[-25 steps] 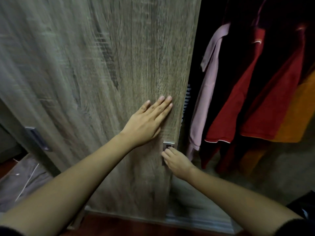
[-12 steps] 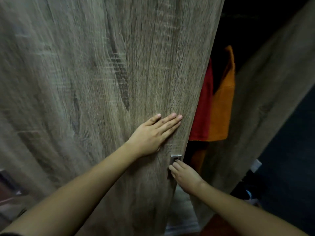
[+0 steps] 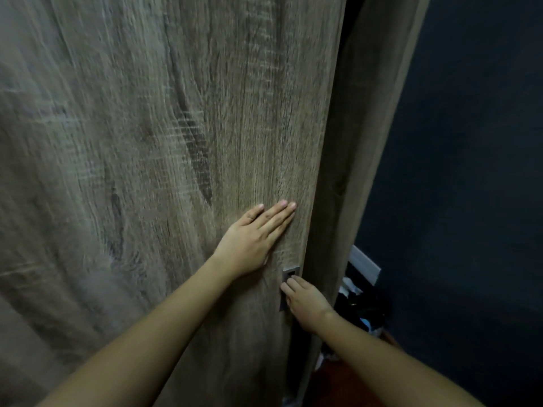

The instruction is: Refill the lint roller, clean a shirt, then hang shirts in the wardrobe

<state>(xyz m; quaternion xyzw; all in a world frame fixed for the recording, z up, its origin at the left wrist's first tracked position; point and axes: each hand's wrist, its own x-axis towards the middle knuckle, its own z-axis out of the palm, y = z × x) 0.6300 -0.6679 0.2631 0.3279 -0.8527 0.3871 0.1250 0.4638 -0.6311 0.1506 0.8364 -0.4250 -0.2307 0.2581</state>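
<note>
My left hand [image 3: 252, 242] lies flat on the wardrobe door [image 3: 176, 142], fingers straight, together; just below, my right hand [image 3: 305, 301] curls fingers into the recessed handle [image 3: 291, 272].

You see both of your arms bare from the bottom edge of the view up to the wrists. Your left forearm [image 3: 152, 333] looks long and broad, widening toward the lower left corner. Your left hand [image 3: 249, 245] has slim fingers [image 3: 273, 220] with short, pale, trimmed nails. Your right forearm [image 3: 382, 362] is likewise uncovered and thickens toward the lower right corner. Your right hand [image 3: 305, 304] looks smaller and rounder, showing its back and knuckles; its fingertips are too dim to make out.
</note>
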